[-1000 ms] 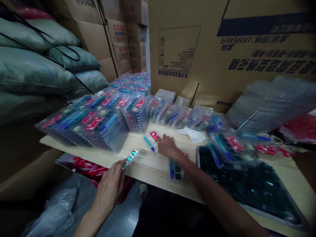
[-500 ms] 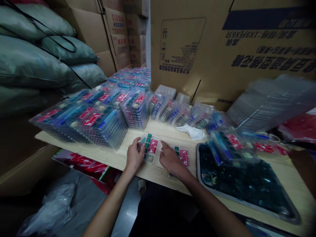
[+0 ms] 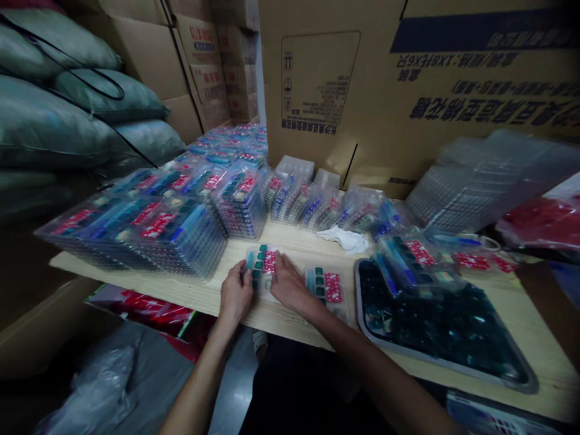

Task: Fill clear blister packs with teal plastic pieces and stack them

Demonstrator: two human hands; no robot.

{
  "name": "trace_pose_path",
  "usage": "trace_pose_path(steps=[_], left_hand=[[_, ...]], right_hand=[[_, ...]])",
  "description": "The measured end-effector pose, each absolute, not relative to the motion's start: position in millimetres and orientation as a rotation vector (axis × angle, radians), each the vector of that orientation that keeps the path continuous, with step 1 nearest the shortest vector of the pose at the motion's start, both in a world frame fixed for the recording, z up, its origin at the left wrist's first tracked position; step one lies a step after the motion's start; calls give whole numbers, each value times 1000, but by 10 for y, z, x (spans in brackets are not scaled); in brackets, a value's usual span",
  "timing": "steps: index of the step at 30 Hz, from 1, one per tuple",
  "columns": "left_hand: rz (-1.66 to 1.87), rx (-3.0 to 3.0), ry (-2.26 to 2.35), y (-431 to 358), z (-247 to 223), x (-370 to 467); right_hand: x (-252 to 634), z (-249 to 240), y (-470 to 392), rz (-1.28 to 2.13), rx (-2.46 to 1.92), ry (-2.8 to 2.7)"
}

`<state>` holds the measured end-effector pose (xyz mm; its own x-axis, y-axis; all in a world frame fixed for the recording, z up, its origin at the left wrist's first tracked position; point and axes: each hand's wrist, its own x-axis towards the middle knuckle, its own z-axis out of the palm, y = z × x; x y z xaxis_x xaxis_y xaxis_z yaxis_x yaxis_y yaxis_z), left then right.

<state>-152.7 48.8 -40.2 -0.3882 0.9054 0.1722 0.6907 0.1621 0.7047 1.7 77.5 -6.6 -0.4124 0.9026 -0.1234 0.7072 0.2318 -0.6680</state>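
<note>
A shallow clear plastic tray (image 3: 258,273) lies on the wooden table in front of me. It holds dark green squares, a light blue strip and a red-and-white patterned packet. My left hand (image 3: 236,291) grips its left edge, thumb and fingers curled in. On the opposite side, my right hand (image 3: 289,282) has its fingers closed at the right edge, partly covering the red packet. A similar filled tray (image 3: 333,288) rests just right of my right hand, apart from it.
Tall stacks of filled trays (image 3: 181,241) stand on the left. At right, a black tray (image 3: 453,338) of dark glossy pieces carries more filled trays (image 3: 414,260). Empty clear trays (image 3: 457,187) are nested behind. A white cloth (image 3: 344,238) lies mid-table before a large carton (image 3: 326,72).
My right hand has moved left, away from the right-hand tray and onto the nearer one's right edge. The left hand stays at the left edge. The camera view has shifted slightly.
</note>
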Motion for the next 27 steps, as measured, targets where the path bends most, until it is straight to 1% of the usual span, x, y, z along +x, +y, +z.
trace_pose_path(steps=[3, 9, 12, 16, 19, 22, 24, 27], left_hand=[[1136, 1493, 2093, 490, -424, -1560], [1098, 1559, 2200, 472, -494, -1532], [1063, 1528, 2194, 474, -512, -1558], [1188, 1273, 2033, 479, -426, -1539], [1268, 1235, 1861, 417, -243, -1305], [1244, 1331, 1692, 278, -74, -868], [1195, 1419, 1610, 198, -55, -569], [1079, 1565, 1603, 148, -186, -295]], right_hand=[[-29, -50, 834, 873, -1382, -2272], [-47, -132, 856, 787, -1487, -2370], [-59, -113, 876, 832, -1526, -2292], [-8, 4, 828, 886, -1576, -2143], [246, 111, 659, 751, -1532, -2046], [711, 171, 413, 573, -1537, -1955], [1035, 146, 278, 516, -1606, -1936], [1323, 12, 152, 572, -1733, -1935]])
